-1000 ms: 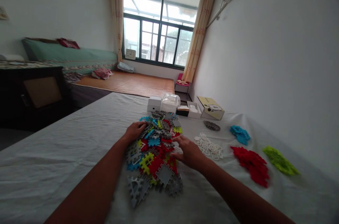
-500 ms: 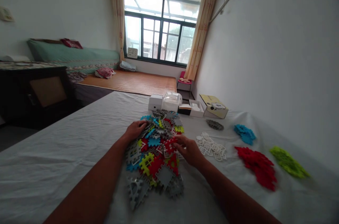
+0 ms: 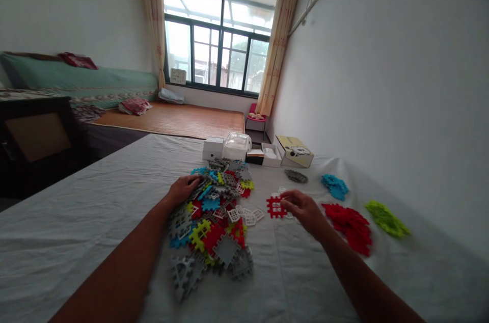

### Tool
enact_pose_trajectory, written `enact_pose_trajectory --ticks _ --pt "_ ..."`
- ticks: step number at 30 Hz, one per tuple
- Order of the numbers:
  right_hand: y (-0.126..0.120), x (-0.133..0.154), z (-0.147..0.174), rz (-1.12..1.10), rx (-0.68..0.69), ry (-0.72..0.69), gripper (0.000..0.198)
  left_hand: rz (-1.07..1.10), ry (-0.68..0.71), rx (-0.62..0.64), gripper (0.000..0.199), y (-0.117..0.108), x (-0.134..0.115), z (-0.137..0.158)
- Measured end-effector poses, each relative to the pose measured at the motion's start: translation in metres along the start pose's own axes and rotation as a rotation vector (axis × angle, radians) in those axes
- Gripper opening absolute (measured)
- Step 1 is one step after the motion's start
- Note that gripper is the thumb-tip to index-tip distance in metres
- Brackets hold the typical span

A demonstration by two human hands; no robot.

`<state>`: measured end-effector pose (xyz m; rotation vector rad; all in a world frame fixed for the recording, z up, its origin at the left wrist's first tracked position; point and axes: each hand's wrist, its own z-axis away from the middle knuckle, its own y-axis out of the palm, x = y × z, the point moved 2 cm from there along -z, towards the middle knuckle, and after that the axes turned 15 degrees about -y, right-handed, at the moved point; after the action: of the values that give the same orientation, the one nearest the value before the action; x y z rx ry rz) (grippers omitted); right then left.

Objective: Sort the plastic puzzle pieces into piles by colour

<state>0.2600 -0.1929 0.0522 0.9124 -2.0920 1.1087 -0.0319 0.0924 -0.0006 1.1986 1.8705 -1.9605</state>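
My right hand (image 3: 303, 209) pinches a red square building tile (image 3: 273, 207) with a windowed middle and toothed edges, held over the white lattice pieces. At the left edge of a mixed pile, my left hand (image 3: 182, 191) rests with its fingers on grey pieces; its fingertips are partly hidden. That pile holds red, blue, yellow-green and grey interlocking tiles, among them a grey square tile (image 3: 226, 250) and a yellow-green tile (image 3: 200, 235). Several white window-like lattice pieces (image 3: 250, 216) lie along the pile's right side.
Sorted heaps lie to the right: red pieces (image 3: 350, 227), yellow-green pieces (image 3: 386, 218), blue pieces (image 3: 334, 186) and grey pieces (image 3: 296, 176). Behind the pile stand a white box (image 3: 213, 149), a clear plastic container (image 3: 237, 146) and a yellow box (image 3: 296, 151). A white sheet (image 3: 114, 185) covers the surface.
My right hand has moved right, away from the mixed pile, carrying the red tile over the white pieces. White lattice pieces now show where it was. My left hand stays on the pile; the view has shifted.
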Motion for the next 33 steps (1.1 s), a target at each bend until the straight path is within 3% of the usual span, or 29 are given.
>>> enact_pose_trajectory --ticks 4,6,8,11,13,16,21,24,28,33 --pt "-0.107 -0.039 0.042 0.176 -0.335 0.202 0.037 -0.018 -0.007 -0.013 0.046 0.000 0.002 -0.002" --pt "-0.152 -0.062 0.067 0.256 -0.433 0.300 0.040 -0.023 -0.017 -0.019 0.046 0.000 0.002 -0.002" --pt "-0.181 -0.082 0.089 0.312 -0.428 0.388 0.043 -0.022 -0.019 -0.014 0.047 -0.001 0.002 -0.002" --pt "-0.194 -0.096 0.103 0.523 -0.352 0.397 0.045 -0.014 -0.018 -0.007 0.048 0.000 0.001 -0.002" --pt "-0.184 -0.090 0.094 0.735 -0.345 0.286 0.045 -0.004 -0.023 -0.007 0.047 0.000 0.001 -0.002" --pt "-0.137 -0.060 0.062 0.818 -0.276 0.064 0.042 0.012 -0.014 -0.006 0.045 0.001 0.001 -0.001" --pt "-0.017 -0.008 -0.002 0.464 0.288 -0.160 0.028 0.030 -0.015 -0.014 0.044 0.000 -0.001 0.001" --pt "0.034 -0.001 -0.028 0.397 0.548 -0.225 0.030 0.021 -0.013 -0.011 0.044 0.000 -0.003 0.002" --pt "0.057 -0.014 -0.045 0.378 0.743 -0.194 0.033 0.035 0.016 -0.010 0.042 0.001 -0.003 0.004" --pt "0.055 -0.026 -0.040 0.334 0.620 -0.151 0.024 0.029 0.025 0.002 0.040 0.002 -0.001 0.002"
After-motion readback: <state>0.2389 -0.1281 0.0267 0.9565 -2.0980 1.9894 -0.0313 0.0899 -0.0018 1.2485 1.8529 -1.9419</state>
